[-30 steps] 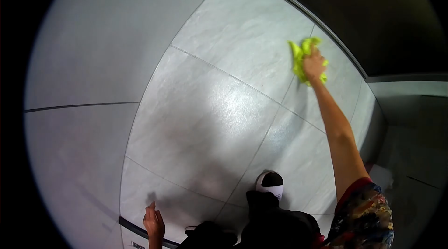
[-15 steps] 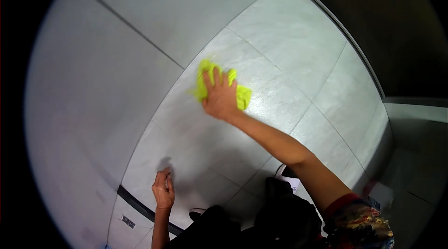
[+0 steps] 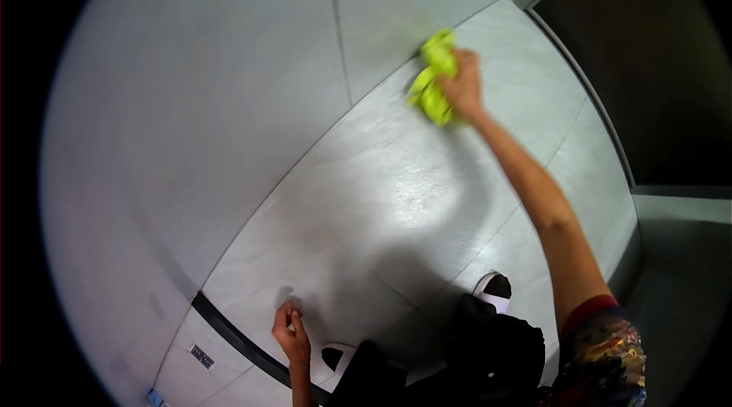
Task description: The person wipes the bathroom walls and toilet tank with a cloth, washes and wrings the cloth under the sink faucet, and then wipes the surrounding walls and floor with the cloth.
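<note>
A bright yellow-green cloth (image 3: 437, 94) is bunched up under my right hand (image 3: 464, 85), whose fingers are closed on it. The cloth is by the seam where the grey wall panel (image 3: 412, 3) meets the light tiled floor (image 3: 343, 201); motion blurs it slightly. Low in the view, my left hand (image 3: 293, 334) hangs above the floor near my shoe, fingers curled in and nothing seen in them.
A black curved strip (image 3: 240, 338) crosses the floor at lower left, with a small drain grate (image 3: 202, 356) beyond it. A dark framed panel (image 3: 663, 79) stands at the upper right. My white-and-black shoes (image 3: 494, 291) show below.
My right hand has carried the cloth up and to the right, to the floor's edge along the wall. My left hand has shifted slightly right and down, its fingers more curled. The view has tilted.
</note>
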Demonstrator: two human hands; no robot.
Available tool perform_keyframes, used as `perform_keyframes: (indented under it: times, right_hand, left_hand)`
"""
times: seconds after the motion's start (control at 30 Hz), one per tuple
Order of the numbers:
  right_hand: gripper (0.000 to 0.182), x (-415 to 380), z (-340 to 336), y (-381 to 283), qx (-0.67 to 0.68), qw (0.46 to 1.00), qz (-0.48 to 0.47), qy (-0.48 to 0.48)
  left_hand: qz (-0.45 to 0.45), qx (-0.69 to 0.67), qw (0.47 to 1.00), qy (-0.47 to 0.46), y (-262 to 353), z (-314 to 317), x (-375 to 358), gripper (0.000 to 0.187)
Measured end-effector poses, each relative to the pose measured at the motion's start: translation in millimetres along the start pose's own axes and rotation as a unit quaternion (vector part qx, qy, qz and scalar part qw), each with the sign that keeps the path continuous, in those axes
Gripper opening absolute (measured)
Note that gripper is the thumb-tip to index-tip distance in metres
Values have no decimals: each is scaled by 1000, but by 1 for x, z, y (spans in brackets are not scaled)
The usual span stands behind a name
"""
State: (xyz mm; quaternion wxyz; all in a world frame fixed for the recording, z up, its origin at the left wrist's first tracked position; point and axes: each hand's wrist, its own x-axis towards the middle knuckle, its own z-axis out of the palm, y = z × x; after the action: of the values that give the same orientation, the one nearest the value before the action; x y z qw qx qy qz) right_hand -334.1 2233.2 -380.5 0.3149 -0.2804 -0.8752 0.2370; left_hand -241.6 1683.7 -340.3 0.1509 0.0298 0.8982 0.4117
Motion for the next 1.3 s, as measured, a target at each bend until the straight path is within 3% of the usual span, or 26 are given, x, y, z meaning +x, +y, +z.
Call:
perform_keyframes:
  times: [0.03,0.1,0.2,0.37,0.5,0.7,0.83,0.93,1.07,1.1,1.2,1.23,1.3]
  right_hand:
    - [61,25,4,24,-55,998,12,2]
    - [68,59,22,53,-158,968,153,-117]
    - [75,52,38,0,-242,937,165,-193]
    - [71,-12,57,-41,-218,955,51,-193]
    - [72,-85,68,-128,-172,962,-10,-210]
    - [71,-172,83,-219,-71,940,-110,-314]
    - [64,-211,95,-250,9,928,-214,-306]
    - [62,-192,82,-240,175,886,-143,-404]
    - [57,-149,40,-173,367,858,-13,-359]
    - [57,-129,8,-156,377,856,44,-351]
    - [60,-75,-59,-60,266,933,84,-228]
    - [58,-56,-85,-29,279,924,169,-199]
    - [55,-24,-130,31,202,962,173,-63]
  left_hand:
    - [-16,-20,999,22,-10,-3,-6,19]
    - [-52,-58,995,62,-23,-2,-16,18]
    - [-82,-106,988,73,-23,1,-21,20]
    - [-79,-92,992,28,-14,13,-2,20]
    - [-39,-144,988,42,-7,22,15,20]
    - [-49,-188,979,57,-5,22,9,21]
    - [-28,-206,976,68,-8,18,7,21]
    - [0,-208,976,60,-6,20,7,20]
    - [0,-212,975,61,6,22,8,20]
    - [-6,-219,974,63,2,23,8,20]
    - [-32,-218,973,71,-7,25,7,19]
    - [-33,-206,976,66,-8,24,7,19]
    - [-32,-186,980,64,-14,22,8,19]
